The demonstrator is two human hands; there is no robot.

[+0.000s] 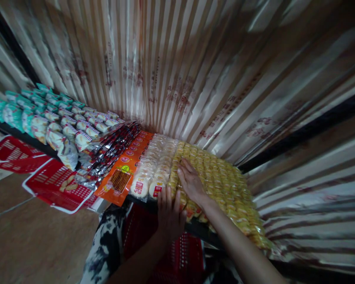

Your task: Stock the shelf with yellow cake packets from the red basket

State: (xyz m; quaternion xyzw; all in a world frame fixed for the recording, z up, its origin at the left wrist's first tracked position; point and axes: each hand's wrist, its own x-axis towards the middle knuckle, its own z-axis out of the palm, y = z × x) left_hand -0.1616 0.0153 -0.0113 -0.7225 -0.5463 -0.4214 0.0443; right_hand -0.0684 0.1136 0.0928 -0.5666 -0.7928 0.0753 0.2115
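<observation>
My right hand (191, 182) lies flat with its fingers stretched over the rows of yellow snack packets (219, 177), on the side nearest the white round biscuit packs (159, 165). Lower down, my left hand (170, 213) is slightly blurred, its fingers extended at the front edge, where the yellow packets meet the white packs. Neither hand grasps anything that I can see. Left of the white packs lies an orange snack packet (120, 183) with a picture of brown sticks on it.
Dark red and silver packets (115, 148), white packets (68, 124) and teal packets (14, 114) continue leftward along the shelf. Red plastic baskets (55, 185) sit below it, with another red basket (186, 256) under my hands. Striped, printed sheeting (165, 59) covers the back.
</observation>
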